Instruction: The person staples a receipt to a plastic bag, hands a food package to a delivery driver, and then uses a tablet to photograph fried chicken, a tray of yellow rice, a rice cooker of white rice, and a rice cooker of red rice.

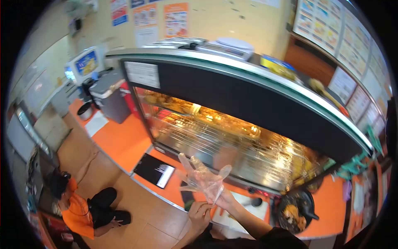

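The right hand is open, fingers spread, inside a thin, clear, wrinkled plastic glove with loose fingertips. The left hand, bare, has its fingers closed on the glove's cuff at the wrist. Both hands are raised at the near edge of a smooth orange counter, in front of a long display cabinet with a matt black panel and shiny wire racks. Beyond the hands, to their left, lies a flat black-and-white sheet. Beneath the right forearm is a white rectangular board. To its right, a round black pan holds lumpy orange-brown food. A person in an orange shirt is low at the far left.
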A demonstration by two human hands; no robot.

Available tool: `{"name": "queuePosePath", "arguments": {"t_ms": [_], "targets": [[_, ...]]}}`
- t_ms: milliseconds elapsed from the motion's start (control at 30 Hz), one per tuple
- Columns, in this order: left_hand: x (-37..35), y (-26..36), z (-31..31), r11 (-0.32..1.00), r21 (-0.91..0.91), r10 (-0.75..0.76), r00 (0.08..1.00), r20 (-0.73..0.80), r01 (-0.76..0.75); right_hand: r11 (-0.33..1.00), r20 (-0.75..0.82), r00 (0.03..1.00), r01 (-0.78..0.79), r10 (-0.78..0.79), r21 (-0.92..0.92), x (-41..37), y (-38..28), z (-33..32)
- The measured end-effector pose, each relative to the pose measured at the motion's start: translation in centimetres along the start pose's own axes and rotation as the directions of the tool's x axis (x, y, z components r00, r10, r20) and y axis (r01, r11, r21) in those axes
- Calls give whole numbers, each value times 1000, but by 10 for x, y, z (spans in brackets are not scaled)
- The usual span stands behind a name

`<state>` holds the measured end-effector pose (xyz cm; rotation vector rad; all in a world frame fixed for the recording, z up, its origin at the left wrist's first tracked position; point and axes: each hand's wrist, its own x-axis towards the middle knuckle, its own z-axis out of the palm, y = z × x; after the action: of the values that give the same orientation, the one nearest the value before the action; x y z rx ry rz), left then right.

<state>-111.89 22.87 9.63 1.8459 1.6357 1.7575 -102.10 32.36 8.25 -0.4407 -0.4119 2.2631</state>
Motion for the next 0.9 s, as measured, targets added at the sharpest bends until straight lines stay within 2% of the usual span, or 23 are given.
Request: {"name": "queuePosePath", "arguments": {"t_ms": [67,100,167,233,300,333,367,400,433,500,533,567,600,633,667,700,733,767,800,833,867,900], "targets": [[-9,26,18,996,-83,30,995,92,-22,972,69,993,81,-98,221,-47,-26,43],[-15,38,27,993,-118,37,991,131,-22,965,33,990,127,-138,229,-64,-33,39],[-31,58,49,954,-288,164,950,266,-84,834,188,917,215,-351,509,-99,-45,26],[-51,81,68,917,-394,220,911,350,-70,790,131,886,318,-444,524,-134,-53,8],[-63,103,85,873,-484,214,841,497,64,742,97,843,405,-529,534,-169,-72,6],[-69,116,94,854,-502,191,811,553,141,773,120,806,496,-579,396,-187,-89,17],[-75,129,102,847,-512,211,794,570,143,776,146,770,578,-621,251,-205,-98,20],[-82,142,111,825,-536,229,761,607,180,678,250,659,538,-709,501,-220,-90,1],[-92,154,118,801,-557,247,725,642,220,655,232,642,564,-730,502,-236,-88,-11],[-122,170,137,762,-583,275,675,684,280,461,87,481,753,-873,469,-271,-87,-28],[-140,177,145,699,-645,407,571,713,308,386,-133,453,853,-881,351,-291,-100,-6],[-158,183,150,632,-693,528,462,713,347,362,-206,442,870,-873,334,-311,-94,-40],[-176,191,153,626,-682,564,385,731,379,326,-250,410,890,-877,317,-330,-98,-48],[-179,197,156,628,-674,559,378,738,390,295,-292,382,907,-877,301,-346,-100,-54],[-177,201,165,567,-802,720,358,594,188,292,-217,341,929,-915,229,-360,-98,-63],[-170,205,177,454,-891,854,293,429,-18,292,-222,342,928,-913,231,-374,-97,-78],[-155,200,190,448,-885,892,122,435,-123,255,-213,292,949,-932,186,-387,-94,-94],[-129,208,201,451,-844,885,269,380,-291,217,-202,243,966,-949,141,-399,-89,-106],[-105,201,225,521,-817,845,280,455,-246,198,-231,209,978,-950,68,-412,-83,-111],[-80,174,255,593,-645,787,180,590,-481,203,-234,214,977,-948,69,-423,-77,-117],[-2,171,265,581,-424,757,271,594,-695,248,-453,136,949,-881,-197,-431,-70,-124],[24,158,273,470,-186,802,329,499,-863,330,-615,-8,838,-789,-435,-433,-65,-129]]}}
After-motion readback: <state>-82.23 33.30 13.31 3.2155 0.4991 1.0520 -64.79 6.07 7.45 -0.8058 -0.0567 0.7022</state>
